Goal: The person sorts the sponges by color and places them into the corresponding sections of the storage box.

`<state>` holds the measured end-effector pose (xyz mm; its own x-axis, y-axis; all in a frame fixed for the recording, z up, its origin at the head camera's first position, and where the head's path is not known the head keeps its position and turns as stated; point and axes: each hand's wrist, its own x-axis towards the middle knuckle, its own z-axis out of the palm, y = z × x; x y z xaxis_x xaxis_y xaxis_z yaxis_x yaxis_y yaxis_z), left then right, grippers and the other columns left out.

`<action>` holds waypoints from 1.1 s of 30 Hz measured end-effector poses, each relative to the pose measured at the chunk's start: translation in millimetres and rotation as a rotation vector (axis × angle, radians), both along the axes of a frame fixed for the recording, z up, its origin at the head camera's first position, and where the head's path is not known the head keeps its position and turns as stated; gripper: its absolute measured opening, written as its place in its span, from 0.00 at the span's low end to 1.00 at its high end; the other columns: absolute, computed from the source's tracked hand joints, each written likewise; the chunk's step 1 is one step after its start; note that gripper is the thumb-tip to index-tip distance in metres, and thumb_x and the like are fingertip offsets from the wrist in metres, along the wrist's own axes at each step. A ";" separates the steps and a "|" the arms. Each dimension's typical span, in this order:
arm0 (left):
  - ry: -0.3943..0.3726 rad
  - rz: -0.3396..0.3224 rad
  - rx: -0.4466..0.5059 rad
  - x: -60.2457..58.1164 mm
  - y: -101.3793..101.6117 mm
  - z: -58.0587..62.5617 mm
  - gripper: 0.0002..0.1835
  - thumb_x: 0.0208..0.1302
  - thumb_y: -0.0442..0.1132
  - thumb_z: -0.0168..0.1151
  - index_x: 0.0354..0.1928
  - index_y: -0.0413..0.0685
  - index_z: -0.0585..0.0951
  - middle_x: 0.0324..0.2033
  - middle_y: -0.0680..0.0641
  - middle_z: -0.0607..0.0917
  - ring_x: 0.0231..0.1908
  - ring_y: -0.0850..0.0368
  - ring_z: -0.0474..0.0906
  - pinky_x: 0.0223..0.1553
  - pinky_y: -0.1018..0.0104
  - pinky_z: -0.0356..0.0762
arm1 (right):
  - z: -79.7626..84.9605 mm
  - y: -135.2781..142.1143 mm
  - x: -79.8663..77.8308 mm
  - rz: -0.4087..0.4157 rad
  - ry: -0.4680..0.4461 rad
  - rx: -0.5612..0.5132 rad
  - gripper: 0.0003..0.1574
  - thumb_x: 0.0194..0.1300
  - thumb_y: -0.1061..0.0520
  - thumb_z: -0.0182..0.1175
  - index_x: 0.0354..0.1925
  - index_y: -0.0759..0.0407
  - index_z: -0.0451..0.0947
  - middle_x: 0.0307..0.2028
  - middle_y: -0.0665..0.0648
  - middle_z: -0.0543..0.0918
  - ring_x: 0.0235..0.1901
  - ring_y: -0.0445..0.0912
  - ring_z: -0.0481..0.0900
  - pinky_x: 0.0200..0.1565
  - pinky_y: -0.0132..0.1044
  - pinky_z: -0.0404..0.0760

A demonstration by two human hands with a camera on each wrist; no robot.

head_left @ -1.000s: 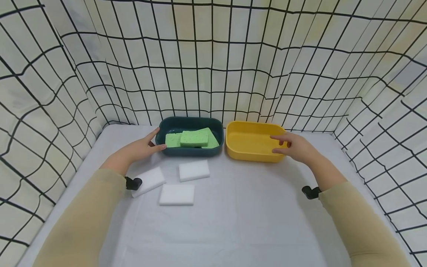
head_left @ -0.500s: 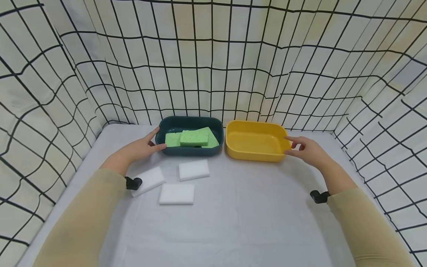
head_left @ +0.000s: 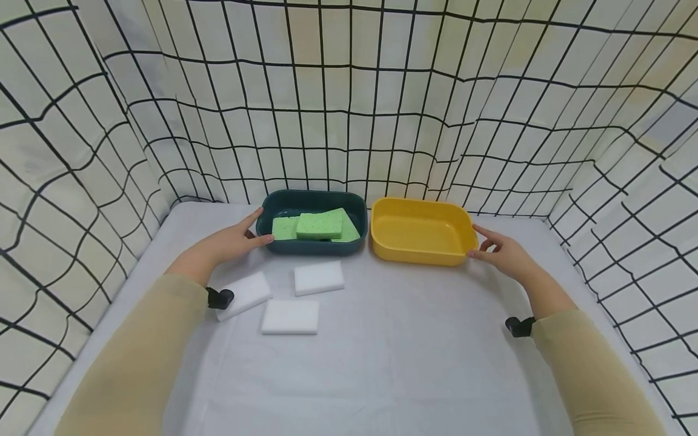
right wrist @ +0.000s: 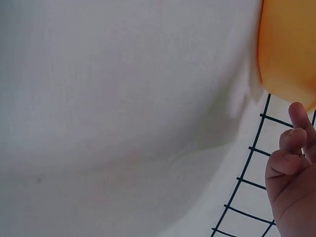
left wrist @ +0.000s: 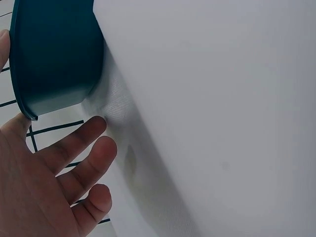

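My left hand (head_left: pixel 226 246) rests at the left end of a dark green tray (head_left: pixel 313 247), thumb and index finger spread along its rim. In the left wrist view, the other fingers (left wrist: pixel 86 170) hang loose below the tray wall. Several light green sponges (head_left: pixel 319 226) lie overlapping inside it. At the right end of a yellow tray (head_left: pixel 417 233), my right hand (head_left: pixel 504 255) touches the rim with spread thumb and index finger. Its remaining fingers bend loosely in the right wrist view, where the tray is only partly seen.
Three white sponge-like blocks, a front one (head_left: pixel 290 317), a middle one (head_left: pixel 319 278) and a left one (head_left: pixel 245 295) partly behind the left wrist, lie on the white cloth (head_left: pixel 392 357). Black grid panels (head_left: pixel 349 109) enclose the back and sides.
My right hand has moved right, from over the yellow tray to its right end, and now touches the rim. The left hand stays at the dark green tray.
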<state>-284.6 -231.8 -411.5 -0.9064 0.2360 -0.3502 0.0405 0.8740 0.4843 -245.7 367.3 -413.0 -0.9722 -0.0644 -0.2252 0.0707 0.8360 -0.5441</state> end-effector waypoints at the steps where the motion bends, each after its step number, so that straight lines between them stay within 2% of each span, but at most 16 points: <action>1: 0.000 0.000 -0.002 0.3 0.1 0.5 0.53 0.64 0.76 0.45 0.78 0.68 0.29 0.66 0.31 0.69 0.66 0.31 0.64 0.64 0.29 0.54 | -0.8 -0.1 -0.1 -0.006 -0.003 -0.014 0.59 0.60 0.28 0.63 0.79 0.40 0.47 0.54 0.61 0.74 0.48 0.56 0.69 0.47 0.45 0.72; 7: 0.001 -0.001 -0.014 1.1 0.0 0.8 0.53 0.65 0.75 0.45 0.78 0.67 0.30 0.65 0.31 0.70 0.65 0.31 0.64 0.64 0.29 0.54 | -5.3 -2.0 -1.8 -0.016 -0.012 -0.067 0.61 0.59 0.27 0.63 0.79 0.36 0.43 0.55 0.62 0.74 0.46 0.56 0.69 0.46 0.42 0.74; 12: -0.002 -0.002 -0.011 -0.3 -0.9 -1.7 0.53 0.64 0.76 0.45 0.78 0.68 0.29 0.66 0.31 0.69 0.66 0.30 0.64 0.64 0.29 0.54 | -8.1 -2.3 -3.7 -0.021 -0.026 -0.096 0.63 0.58 0.27 0.64 0.79 0.36 0.42 0.51 0.62 0.74 0.39 0.54 0.71 0.41 0.38 0.75; 16: 0.002 0.000 -0.010 -1.4 -1.3 -2.8 0.53 0.63 0.77 0.45 0.77 0.69 0.29 0.66 0.31 0.68 0.66 0.30 0.63 0.63 0.28 0.54 | -8.6 -2.3 -3.6 -0.028 -0.043 -0.118 0.63 0.58 0.27 0.64 0.79 0.38 0.43 0.48 0.62 0.74 0.33 0.52 0.72 0.39 0.38 0.74; 25: 0.005 -0.005 -0.003 -1.4 -1.1 -2.0 0.53 0.64 0.76 0.45 0.78 0.68 0.29 0.65 0.31 0.70 0.65 0.31 0.64 0.63 0.29 0.54 | -8.6 -2.4 -3.2 -0.033 -0.078 -0.159 0.64 0.59 0.28 0.64 0.80 0.42 0.40 0.46 0.62 0.75 0.32 0.52 0.73 0.48 0.46 0.68; 33: 0.005 -0.006 0.001 -1.0 -1.1 -0.2 0.52 0.65 0.74 0.46 0.78 0.67 0.30 0.65 0.32 0.70 0.65 0.31 0.64 0.64 0.29 0.54 | -8.5 -3.2 -4.6 -0.044 -0.081 -0.192 0.64 0.59 0.30 0.65 0.80 0.43 0.41 0.42 0.63 0.75 0.32 0.53 0.73 0.48 0.46 0.68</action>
<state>-285.6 -232.9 -411.7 -0.9069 0.2417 -0.3450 0.0482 0.8731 0.4852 -250.3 364.1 -421.5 -0.9541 -0.0712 -0.2908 0.1552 0.7129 -0.6838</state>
